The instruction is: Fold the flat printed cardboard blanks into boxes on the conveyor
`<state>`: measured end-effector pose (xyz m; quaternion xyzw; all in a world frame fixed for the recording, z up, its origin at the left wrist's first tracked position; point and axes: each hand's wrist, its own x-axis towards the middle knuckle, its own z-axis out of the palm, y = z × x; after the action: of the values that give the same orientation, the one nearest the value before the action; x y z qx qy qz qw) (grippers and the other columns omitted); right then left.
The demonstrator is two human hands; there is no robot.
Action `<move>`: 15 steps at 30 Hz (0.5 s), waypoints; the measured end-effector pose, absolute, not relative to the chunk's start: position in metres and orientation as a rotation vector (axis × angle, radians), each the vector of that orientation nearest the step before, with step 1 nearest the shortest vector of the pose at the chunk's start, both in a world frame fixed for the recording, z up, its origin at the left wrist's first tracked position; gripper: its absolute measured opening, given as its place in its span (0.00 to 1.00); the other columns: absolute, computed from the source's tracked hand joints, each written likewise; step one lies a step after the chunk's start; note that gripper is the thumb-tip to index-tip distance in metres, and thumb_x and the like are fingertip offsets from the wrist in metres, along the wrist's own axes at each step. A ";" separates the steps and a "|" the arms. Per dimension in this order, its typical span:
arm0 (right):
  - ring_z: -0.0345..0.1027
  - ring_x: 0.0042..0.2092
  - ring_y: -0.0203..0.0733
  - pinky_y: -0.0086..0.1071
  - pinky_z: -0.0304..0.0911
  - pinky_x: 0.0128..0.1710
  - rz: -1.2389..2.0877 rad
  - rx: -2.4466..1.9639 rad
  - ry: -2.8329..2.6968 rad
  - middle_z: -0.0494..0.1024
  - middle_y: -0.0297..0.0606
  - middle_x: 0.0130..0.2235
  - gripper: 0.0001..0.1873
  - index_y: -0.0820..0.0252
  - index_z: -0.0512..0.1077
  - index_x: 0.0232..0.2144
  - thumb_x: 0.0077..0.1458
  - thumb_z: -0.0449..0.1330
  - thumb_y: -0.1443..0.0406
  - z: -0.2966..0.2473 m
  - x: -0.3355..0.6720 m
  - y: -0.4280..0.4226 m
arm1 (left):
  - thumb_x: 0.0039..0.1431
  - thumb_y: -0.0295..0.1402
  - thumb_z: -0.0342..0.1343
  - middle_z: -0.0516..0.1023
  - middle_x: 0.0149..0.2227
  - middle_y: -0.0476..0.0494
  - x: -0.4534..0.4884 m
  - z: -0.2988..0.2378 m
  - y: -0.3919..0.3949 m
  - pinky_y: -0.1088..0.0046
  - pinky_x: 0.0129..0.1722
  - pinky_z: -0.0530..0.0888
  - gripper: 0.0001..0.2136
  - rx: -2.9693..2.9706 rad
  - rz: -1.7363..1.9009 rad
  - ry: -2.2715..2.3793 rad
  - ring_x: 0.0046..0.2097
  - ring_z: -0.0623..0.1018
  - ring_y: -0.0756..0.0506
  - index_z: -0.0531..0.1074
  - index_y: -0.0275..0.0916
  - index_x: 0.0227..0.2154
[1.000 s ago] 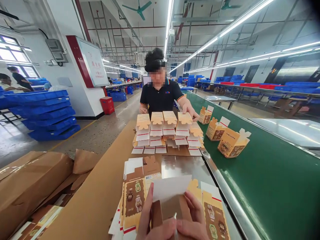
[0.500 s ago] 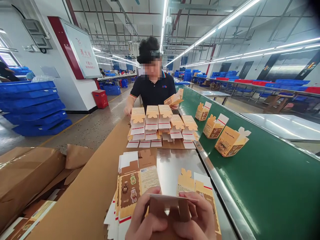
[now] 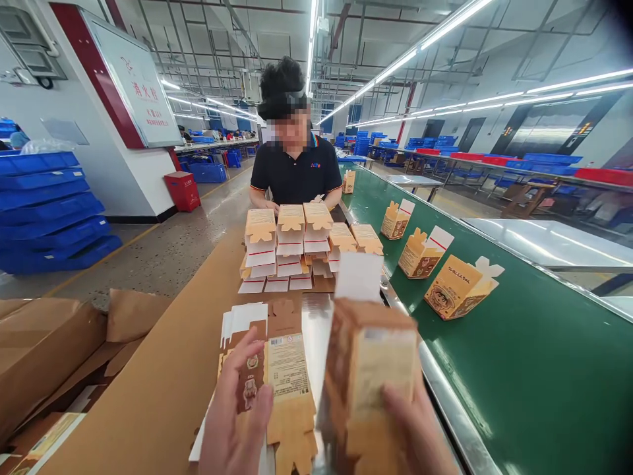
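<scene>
My right hand is closed around the lower side of an erected tan printed carton, which stands upright and blurred in front of me with a white flap raised at its top. My left hand is off that carton, fingers stretched out, hovering over or touching a stack of flat printed carton blanks on the metal worktop.
A green conveyor belt runs along the right carrying three open cartons, the nearest. Rows of stacked folded cartons stand ahead of a co-worker in a black polo. Brown cardboard cases lie left; blue crates beyond.
Both hands were folding the carton low in front of me. Now the carton is erected and raised in my right hand, and my left hand has let go and moved over the flat blanks.
</scene>
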<state>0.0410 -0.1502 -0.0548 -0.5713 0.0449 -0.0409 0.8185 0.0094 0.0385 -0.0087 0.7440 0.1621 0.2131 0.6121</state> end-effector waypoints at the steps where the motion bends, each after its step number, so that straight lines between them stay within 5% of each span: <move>1: 0.78 0.42 0.53 0.42 0.75 0.36 -0.073 -1.163 0.168 0.79 0.40 0.44 0.33 0.49 0.62 0.54 0.48 0.66 0.51 -0.046 0.060 -0.166 | 0.58 0.55 0.49 0.61 0.66 0.47 0.016 -0.017 0.055 0.55 0.61 0.61 0.24 1.875 0.412 0.433 0.67 0.59 0.40 0.64 0.50 0.52; 3: 0.77 0.41 0.50 0.38 0.75 0.34 -0.161 -1.170 0.222 0.79 0.37 0.42 0.25 0.50 0.67 0.45 0.47 0.66 0.51 -0.027 0.109 -0.192 | 0.56 0.59 0.42 0.58 0.66 0.38 0.030 -0.037 0.088 0.53 0.62 0.60 0.35 2.189 0.212 0.578 0.66 0.59 0.37 0.54 0.43 0.61; 6: 0.76 0.38 0.43 0.31 0.71 0.30 -0.231 -1.260 0.181 0.79 0.34 0.40 0.16 0.53 0.70 0.40 0.51 0.65 0.55 -0.002 0.195 -0.204 | 0.46 0.61 0.50 0.62 0.61 0.25 0.046 -0.066 0.128 0.44 0.58 0.58 0.46 2.281 0.088 0.737 0.62 0.62 0.25 0.53 0.33 0.62; 12: 0.75 0.40 0.40 0.40 0.71 0.42 -0.091 -1.525 -0.040 0.78 0.38 0.42 0.10 0.63 0.73 0.41 0.62 0.61 0.61 0.025 0.314 -0.170 | 0.45 0.62 0.51 0.68 0.36 0.44 0.047 -0.082 0.151 0.60 0.39 0.69 0.33 2.181 0.065 0.768 0.39 0.74 0.36 0.64 0.39 0.45; 15: 0.72 0.50 0.46 0.48 0.66 0.53 -0.138 -1.612 -0.096 0.77 0.40 0.48 0.13 0.62 0.74 0.42 0.62 0.60 0.58 0.029 0.325 -0.167 | 0.43 0.62 0.52 0.68 0.35 0.45 0.047 -0.083 0.158 0.62 0.37 0.69 0.33 2.145 0.114 0.785 0.36 0.74 0.37 0.62 0.40 0.44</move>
<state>0.3253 -0.1667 0.0290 -0.7206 -0.0430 -0.0616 0.6892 0.0465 0.1583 -0.0825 0.8535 0.3126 0.0452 0.4145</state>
